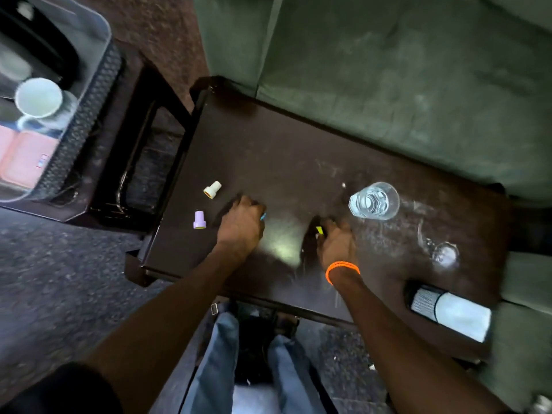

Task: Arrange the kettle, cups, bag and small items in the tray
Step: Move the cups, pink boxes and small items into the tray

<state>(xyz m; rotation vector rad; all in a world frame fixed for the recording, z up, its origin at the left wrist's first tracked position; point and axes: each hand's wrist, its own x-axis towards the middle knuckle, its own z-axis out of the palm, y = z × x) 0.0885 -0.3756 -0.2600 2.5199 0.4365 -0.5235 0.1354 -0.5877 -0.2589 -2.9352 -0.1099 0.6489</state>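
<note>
At the near edge of the dark table (298, 162) stand the person's legs in blue jeans (215, 369), and both bare arms reach forward over the tabletop. The left hand (242, 225) lies knuckles-up on the table with its fingers curled shut around something small, of which only a blue tip (263, 216) shows at the thumb side; what the piece is cannot be told. The right hand (337, 243), with orange bands (342, 268) round its wrist, is likewise closed down onto the table over a small yellow-green piece (319, 230) that pokes out at its left. Toward the table's near right corner a white and grey cylinder (451, 312) lies on its side, and a little farther in, a small clear glass thing (445, 253) sits blurred. Just left of the left hand lies a lilac cap-shaped piece (199, 220), and a little beyond it a white one with an orange rim (212, 189), both on their sides and apart from the hand. Beyond the right hand stands a clear drinking glass (375, 201), upright. Off the table's far left end, on a lower dark stand, a clear plastic tray (98, 40) holds a white cup (38, 97), a pink bag (24, 156) and a dark blurred shape. Behind the table's far edge runs a green sofa (388, 70).
</note>
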